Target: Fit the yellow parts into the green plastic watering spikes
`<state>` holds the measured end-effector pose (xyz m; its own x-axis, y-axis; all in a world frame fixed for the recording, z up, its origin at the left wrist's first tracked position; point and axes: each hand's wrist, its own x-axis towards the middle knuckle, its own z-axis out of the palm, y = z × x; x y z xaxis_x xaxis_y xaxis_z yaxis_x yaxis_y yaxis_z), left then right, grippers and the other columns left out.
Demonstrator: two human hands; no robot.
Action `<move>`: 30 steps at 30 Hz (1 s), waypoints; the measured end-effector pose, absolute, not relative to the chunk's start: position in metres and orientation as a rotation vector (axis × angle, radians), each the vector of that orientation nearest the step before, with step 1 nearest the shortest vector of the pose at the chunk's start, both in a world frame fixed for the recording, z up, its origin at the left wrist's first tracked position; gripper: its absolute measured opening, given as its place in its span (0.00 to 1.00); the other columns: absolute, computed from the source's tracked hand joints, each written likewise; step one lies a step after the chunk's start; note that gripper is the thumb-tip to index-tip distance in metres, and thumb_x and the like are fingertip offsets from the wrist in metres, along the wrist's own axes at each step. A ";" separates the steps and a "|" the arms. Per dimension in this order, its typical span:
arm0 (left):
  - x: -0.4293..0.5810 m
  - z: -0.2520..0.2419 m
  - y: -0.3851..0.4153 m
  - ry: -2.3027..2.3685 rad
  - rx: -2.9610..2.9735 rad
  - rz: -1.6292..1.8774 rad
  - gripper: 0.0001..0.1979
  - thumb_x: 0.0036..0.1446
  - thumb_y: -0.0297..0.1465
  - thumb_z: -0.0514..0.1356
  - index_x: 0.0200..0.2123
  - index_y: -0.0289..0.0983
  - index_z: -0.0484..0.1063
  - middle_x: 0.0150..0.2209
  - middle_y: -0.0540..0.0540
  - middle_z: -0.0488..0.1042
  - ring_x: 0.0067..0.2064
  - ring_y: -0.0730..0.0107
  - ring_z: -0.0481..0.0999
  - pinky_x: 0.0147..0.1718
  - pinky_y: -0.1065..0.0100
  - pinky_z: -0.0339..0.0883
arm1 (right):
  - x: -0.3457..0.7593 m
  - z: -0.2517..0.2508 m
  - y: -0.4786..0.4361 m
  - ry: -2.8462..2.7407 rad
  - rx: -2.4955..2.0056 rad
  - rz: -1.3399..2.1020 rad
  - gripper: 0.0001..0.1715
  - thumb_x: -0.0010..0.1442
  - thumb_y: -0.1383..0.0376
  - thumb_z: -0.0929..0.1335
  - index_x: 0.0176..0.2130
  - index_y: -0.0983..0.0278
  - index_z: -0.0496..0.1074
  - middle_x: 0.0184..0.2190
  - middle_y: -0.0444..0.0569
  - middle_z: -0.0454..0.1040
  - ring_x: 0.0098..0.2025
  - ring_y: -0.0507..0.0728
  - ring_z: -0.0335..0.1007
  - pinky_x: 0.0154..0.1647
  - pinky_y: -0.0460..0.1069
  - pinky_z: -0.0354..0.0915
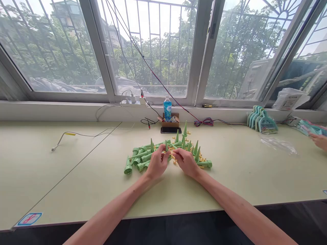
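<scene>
A heap of green plastic spikes and tubes [128, 169] with small yellow pieces [203, 159] lies on the pale table. My left hand [158, 162] is closed in a pinch round a green spike [167, 146] that points upward, at the near side of the heap. Close beside it, my right hand [186, 161] has its thumb and fingers pressed together at a small yellow piece, its tips near those of my left hand. Several green cones [198, 153] stand upright just beyond my right hand.
Behind the heap are a black phone [171, 130], a small cardboard box [170, 124] and a blue bottle [167, 109]. Cables [204, 121] run along the sill. Green hangers [263, 120] stand at the right, near another person's hand [319, 140] and a clear plastic bag [279, 144].
</scene>
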<state>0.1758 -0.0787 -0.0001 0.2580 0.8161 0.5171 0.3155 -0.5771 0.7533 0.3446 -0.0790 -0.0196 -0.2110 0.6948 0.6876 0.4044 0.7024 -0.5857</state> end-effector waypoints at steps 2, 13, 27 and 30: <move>0.175 -0.001 -0.078 1.030 2.034 1.290 0.08 0.66 0.37 0.52 0.40 0.38 0.62 0.31 0.51 0.67 0.21 0.81 0.56 0.18 0.75 0.50 | 0.344 -0.019 -0.080 -1.850 -0.869 0.342 0.12 0.69 0.62 0.61 0.38 0.64 0.70 0.26 0.46 0.71 0.26 0.52 0.63 0.29 0.46 0.62; 0.176 0.000 -0.079 1.011 2.062 1.278 0.08 0.66 0.37 0.51 0.40 0.38 0.62 0.29 0.51 0.67 0.21 0.80 0.57 0.18 0.75 0.50 | 0.346 -0.016 -0.084 -1.925 -0.949 0.367 0.21 0.71 0.59 0.56 0.28 0.62 0.60 0.21 0.41 0.61 0.22 0.50 0.53 0.26 0.46 0.55; 0.176 0.000 -0.080 1.016 2.080 1.312 0.09 0.66 0.38 0.50 0.41 0.39 0.62 0.30 0.51 0.67 0.21 0.79 0.57 0.19 0.74 0.51 | 0.346 -0.015 -0.086 -1.934 -0.920 0.489 0.15 0.71 0.58 0.58 0.35 0.63 0.63 0.22 0.40 0.61 0.22 0.50 0.53 0.26 0.45 0.54; 0.176 0.000 -0.079 1.018 2.086 1.310 0.09 0.66 0.38 0.50 0.41 0.39 0.62 0.29 0.52 0.66 0.21 0.79 0.57 0.19 0.74 0.51 | 0.345 -0.016 -0.085 -1.935 -0.931 0.482 0.16 0.71 0.57 0.57 0.35 0.63 0.63 0.22 0.40 0.62 0.22 0.50 0.55 0.26 0.45 0.56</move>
<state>0.1756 -0.0794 0.0002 0.2681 0.7899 0.5515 0.3388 -0.6132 0.7136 0.3454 -0.0851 -0.0159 -0.3043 0.7680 0.5636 0.4140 0.6394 -0.6478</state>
